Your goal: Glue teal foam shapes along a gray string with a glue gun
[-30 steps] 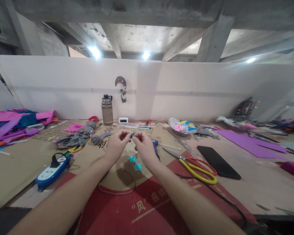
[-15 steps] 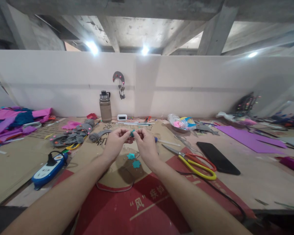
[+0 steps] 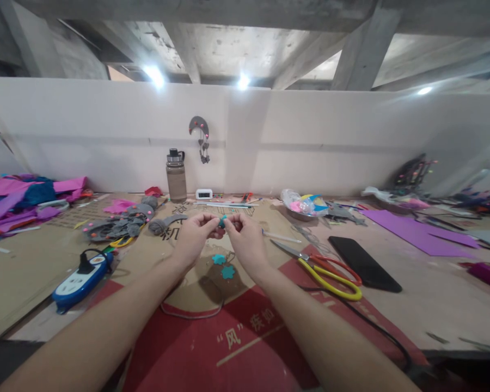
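Between the fingertips of my left hand point(image 3: 196, 235) and my right hand point(image 3: 245, 239) is a small teal piece point(image 3: 222, 221), pinched from both sides; my fingers cover most of its outline. Both hands are closed on it, just above the brown paper on the table. Below them lie two teal flower-shaped cutouts, a nearer one point(image 3: 227, 272) and a farther one point(image 3: 218, 259). A loop of thin grey cord point(image 3: 191, 316) rests on the paper by my left forearm. Right of my right hand lies a pen-like white stick point(image 3: 283, 237).
Scissors point(image 3: 329, 280) with yellow and red handles lie at right, beside a black phone point(image 3: 363, 264). A blue-and-white power strip point(image 3: 81, 283) is at left, near grey felt pieces point(image 3: 118, 228). A water bottle point(image 3: 176, 177) stands at the back. Purple sheets point(image 3: 412, 231) lie far right.
Almost nothing differs. Both hands keep their pinch on the small teal piece with barely any finger movement; the view has shifted slightly.
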A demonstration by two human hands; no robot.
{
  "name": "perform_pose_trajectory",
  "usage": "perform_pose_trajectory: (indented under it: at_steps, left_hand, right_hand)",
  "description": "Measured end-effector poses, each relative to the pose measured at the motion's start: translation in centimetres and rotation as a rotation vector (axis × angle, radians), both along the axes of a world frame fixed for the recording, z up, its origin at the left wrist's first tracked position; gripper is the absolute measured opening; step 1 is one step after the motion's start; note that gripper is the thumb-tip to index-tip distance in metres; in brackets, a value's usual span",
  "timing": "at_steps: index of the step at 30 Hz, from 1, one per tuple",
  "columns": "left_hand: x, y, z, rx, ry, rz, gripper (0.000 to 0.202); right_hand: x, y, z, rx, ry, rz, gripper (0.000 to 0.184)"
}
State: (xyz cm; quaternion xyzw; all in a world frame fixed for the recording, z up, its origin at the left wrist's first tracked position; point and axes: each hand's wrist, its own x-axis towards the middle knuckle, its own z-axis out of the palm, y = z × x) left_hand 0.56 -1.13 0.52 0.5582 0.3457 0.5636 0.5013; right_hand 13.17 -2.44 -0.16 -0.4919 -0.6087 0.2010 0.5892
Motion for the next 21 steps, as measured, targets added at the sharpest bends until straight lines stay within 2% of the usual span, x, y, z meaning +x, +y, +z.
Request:
perform_pose_trajectory:
  at_steps: [14,21]
  left_hand:
    - [-0.13,0.42,-0.30,0.025,0.035,-0.077,0.022]
    - [-0.22,0.36,-0.39,-0.039,0.035,-0.135,0.027]
  right_hand:
    - [0.58,-0.12,0.03,0.016,-0.051,-0.035,0.016]
    - [0.69,-0.17,-0.07,0.017,-0.069,-0.054,0.015]
